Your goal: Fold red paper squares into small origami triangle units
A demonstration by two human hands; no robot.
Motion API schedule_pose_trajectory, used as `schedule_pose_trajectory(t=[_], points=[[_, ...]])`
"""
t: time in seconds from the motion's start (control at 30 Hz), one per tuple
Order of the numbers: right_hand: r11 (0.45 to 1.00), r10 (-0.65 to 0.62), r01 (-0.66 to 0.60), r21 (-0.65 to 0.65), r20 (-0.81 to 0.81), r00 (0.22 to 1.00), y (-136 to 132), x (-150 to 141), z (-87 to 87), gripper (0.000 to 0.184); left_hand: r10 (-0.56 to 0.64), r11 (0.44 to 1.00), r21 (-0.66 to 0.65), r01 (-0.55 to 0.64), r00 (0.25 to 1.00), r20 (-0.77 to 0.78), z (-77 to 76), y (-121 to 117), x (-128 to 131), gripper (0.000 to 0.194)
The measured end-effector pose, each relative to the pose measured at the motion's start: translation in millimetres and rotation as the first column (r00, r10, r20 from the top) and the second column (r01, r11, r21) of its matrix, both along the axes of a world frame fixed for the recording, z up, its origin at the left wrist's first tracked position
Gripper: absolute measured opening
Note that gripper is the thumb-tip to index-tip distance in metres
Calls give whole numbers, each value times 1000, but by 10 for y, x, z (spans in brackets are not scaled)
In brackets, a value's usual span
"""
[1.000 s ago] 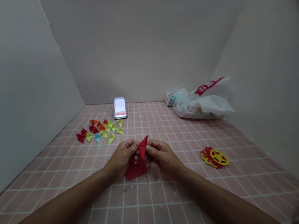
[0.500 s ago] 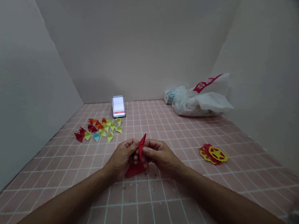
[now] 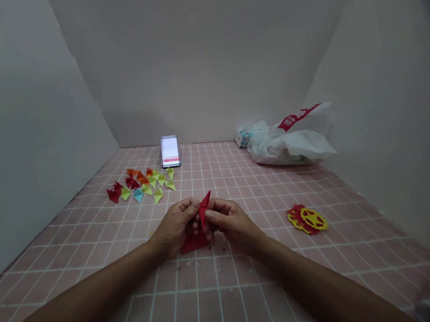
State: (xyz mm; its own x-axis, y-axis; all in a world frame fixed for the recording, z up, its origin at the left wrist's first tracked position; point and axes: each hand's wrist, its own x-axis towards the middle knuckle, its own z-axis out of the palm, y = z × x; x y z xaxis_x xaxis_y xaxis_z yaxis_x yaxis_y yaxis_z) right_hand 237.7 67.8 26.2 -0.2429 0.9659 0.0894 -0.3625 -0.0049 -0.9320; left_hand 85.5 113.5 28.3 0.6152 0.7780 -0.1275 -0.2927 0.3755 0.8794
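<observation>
A folded piece of red paper [image 3: 199,237] is pinched between both my hands just above the pink tiled surface [image 3: 221,293]. My left hand [image 3: 174,227] grips its left side with fingers curled. My right hand [image 3: 232,223] presses thumb and fingers on the upright pointed flap at the top. The lower part of the paper spreads out below my fingers; the middle is hidden by them.
Several small folded paper pieces [image 3: 140,184] in red, orange, yellow-green and blue lie at the back left. A phone [image 3: 170,151] leans at the back wall. A white plastic bag [image 3: 287,140] sits back right. A red and yellow paper cutout [image 3: 307,219] lies to the right. Grey walls enclose three sides.
Both hands have stayed on the red paper; the right fingers have closed in on the pointed flap, which now looks narrower. The view has shifted slightly.
</observation>
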Motion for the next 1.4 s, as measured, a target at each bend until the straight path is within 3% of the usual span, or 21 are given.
schedule_pose_trajectory(t=[0.2, 0.6, 0.97, 1.17, 1.23, 1.4], points=[[1000, 10, -9, 6, -10, 1000, 7, -1, -19, 23, -51, 999, 0, 51, 999, 9, -11, 3, 6, 39], [1000, 0, 0, -5, -7, 1000, -2, -7, 5, 22, -15, 1000, 5, 15, 1000, -2, -27, 5, 9, 36], [998, -56, 57, -7, 34, 998, 4, 9, -20, 24, 132, 975, 196, -106, 983, -127, -8, 39, -32, 42], [998, -65, 65, 5, 61, 996, 15, 13, -40, 19, 227, 880, 465, -101, 948, -224, 54, 62, -62, 36], [995, -98, 99, -13, 82, 992, 22, 14, -43, 19, 260, 851, 516, -99, 933, -249, 67, 82, -73, 35], [962, -260, 268, -44, 133, 956, 61, 30, -51, 20, 305, 842, 538, -38, 856, -417, 46, 194, -112, 30]])
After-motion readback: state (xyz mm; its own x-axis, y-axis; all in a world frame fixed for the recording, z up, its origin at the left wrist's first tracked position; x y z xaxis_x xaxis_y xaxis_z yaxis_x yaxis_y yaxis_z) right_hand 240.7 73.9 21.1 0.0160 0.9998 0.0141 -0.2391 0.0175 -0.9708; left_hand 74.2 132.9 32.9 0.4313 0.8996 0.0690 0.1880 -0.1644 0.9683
